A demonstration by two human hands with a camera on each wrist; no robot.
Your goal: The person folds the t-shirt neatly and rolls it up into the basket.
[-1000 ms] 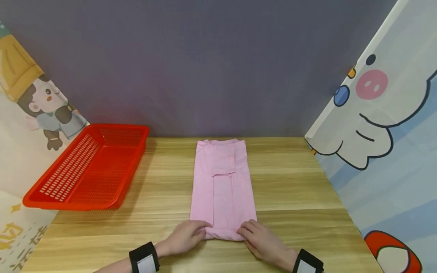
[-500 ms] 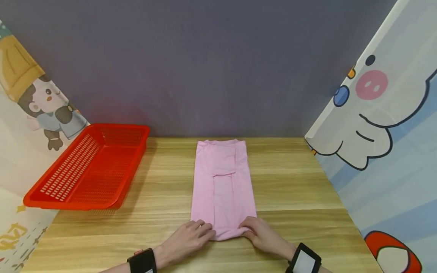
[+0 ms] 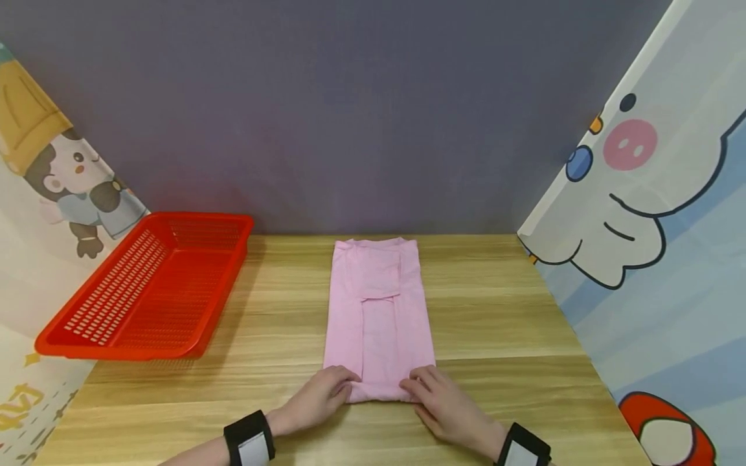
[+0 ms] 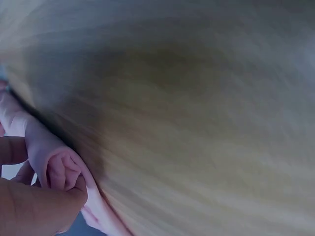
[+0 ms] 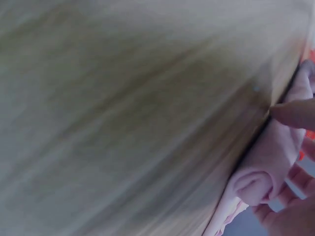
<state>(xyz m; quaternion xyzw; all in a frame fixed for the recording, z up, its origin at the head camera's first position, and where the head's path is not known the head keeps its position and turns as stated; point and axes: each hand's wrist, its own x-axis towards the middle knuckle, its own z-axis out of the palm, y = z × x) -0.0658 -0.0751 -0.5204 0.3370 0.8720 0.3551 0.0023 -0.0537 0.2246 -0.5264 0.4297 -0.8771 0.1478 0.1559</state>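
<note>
Red rect. plastic mesh basket (image 3: 169, 291): well left of & beyond L hand (image 3: 317, 396); bump risk low unless L hand swings wide.
L hand: pinching L end of rolled pale-pink fabric edge (image 3: 381, 393); easing off early might uncoil it.
Folded pale-pink cloth rectangle (image 3: 379, 343): flat, btwn & beyond L hand and R hand (image 3: 445, 404); loose centre flap (image 3: 380, 278) may bunch if pushed unevenly.
R hand: gripping rolled edge's R end; getting ahead of L would prob. skew roll.

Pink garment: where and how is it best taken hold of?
Probably at both ends of the rolled near edge, coming from the person's side: the wrist views show it rounded and thick, likely easier to pinch, whereas the rest of the pink garment lies flat on the wooden tabletop.
</note>
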